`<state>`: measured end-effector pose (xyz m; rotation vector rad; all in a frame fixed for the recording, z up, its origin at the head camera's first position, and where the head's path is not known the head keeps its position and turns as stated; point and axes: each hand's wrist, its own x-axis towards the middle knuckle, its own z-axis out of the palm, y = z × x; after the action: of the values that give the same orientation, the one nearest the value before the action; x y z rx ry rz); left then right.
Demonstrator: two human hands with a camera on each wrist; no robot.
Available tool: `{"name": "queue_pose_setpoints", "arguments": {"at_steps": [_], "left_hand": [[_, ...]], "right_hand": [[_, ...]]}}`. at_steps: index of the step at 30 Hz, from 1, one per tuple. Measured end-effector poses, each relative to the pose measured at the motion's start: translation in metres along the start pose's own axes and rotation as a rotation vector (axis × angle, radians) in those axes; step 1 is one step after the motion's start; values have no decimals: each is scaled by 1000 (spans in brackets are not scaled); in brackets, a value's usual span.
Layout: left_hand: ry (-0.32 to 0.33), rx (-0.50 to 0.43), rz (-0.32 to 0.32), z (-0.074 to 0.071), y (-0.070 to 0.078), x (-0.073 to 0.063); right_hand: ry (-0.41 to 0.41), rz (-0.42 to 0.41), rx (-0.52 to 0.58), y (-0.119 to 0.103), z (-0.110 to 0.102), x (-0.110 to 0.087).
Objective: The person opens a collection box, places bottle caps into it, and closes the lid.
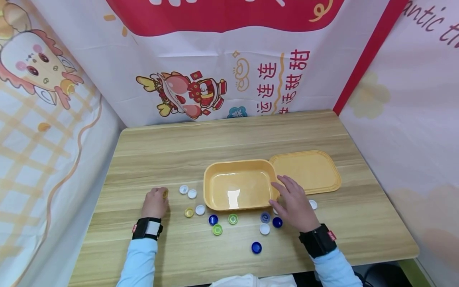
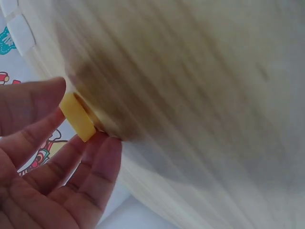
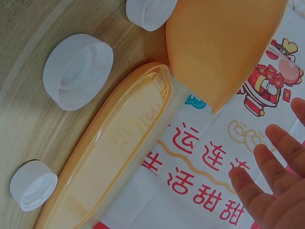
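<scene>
At the left of the table, my left hand (image 1: 155, 204) pinches a yellow bottle cap (image 2: 78, 118) between thumb and fingertips, low over the wood. The cap stands on edge in that grip. My right hand (image 1: 295, 206) has its fingers spread beside the right end of a yellow plastic box (image 1: 236, 162), and holds nothing. Its fingertips overlap the box's rim in the head view. Near the left hand lie white caps (image 1: 183, 189) and another yellow cap (image 1: 189, 213). A white cap (image 3: 78, 71) appears large in the right wrist view.
The box's flat yellow lid (image 1: 308, 171) lies at its right, partly behind the right hand. In front of the box are green caps (image 1: 233, 219), several blue caps (image 1: 256, 247) and a white cap (image 1: 264, 229). A printed cloth (image 1: 201, 48) hangs behind the table.
</scene>
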<state>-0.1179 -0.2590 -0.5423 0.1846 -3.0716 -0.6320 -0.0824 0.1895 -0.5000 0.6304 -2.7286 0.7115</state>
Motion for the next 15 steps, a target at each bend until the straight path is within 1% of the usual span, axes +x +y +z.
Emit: {"name": "queue_pose_setpoints", "arguments": {"at_steps": [4, 8, 12, 15], "left_hand": [[43, -6, 17, 2, 0, -1], [83, -10, 47, -3, 4, -3], [127, -18, 91, -15, 17, -4], [156, -18, 147, -26, 35, -2]], "right_hand": [[-2, 7, 9, 1, 0, 0], [-3, 12, 10, 1, -1, -1], [1, 24, 6, 1, -3, -2], [6, 26, 3, 2, -3, -2]]}}
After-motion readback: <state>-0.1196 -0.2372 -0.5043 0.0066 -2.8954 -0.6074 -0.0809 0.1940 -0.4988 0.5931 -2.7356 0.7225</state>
